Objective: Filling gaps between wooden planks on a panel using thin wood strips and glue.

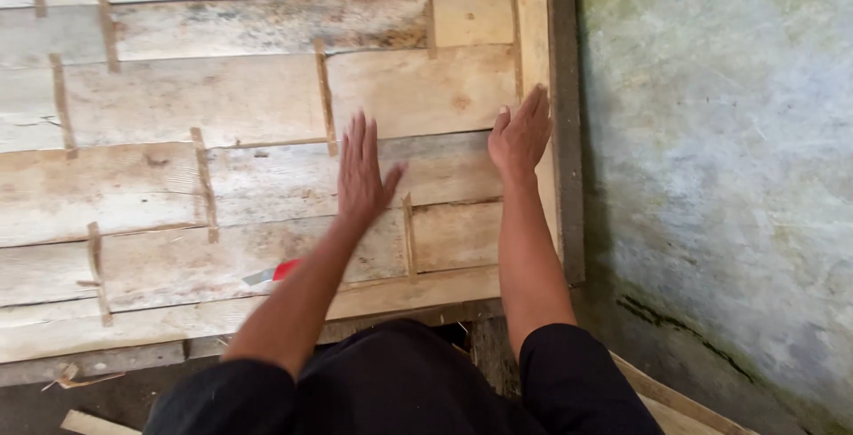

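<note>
Both hands lie flat on the veneer sheet [267,97], fingers spread, grasping nothing: left hand [362,173] near its middle, right hand [520,133] at its right edge.

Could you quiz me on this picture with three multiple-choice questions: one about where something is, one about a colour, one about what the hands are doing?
1. Where does the right hand lie?
A. near the right edge of the wooden plank panel
B. on the concrete floor
C. on the person's lap

2. What colour is the small object that shows beside the left forearm?
A. blue and yellow
B. red and grey
C. green

3. How is the left hand held?
A. closed in a fist
B. gripping a hammer
C. open, fingers spread, flat on the planks

Answers: 1 A, the palm rests on the boards just inside the dark edge strip. 2 B, a red part with a grey tip lies on a plank. 3 C, all fingers are stretched out and the hand holds nothing.
</note>
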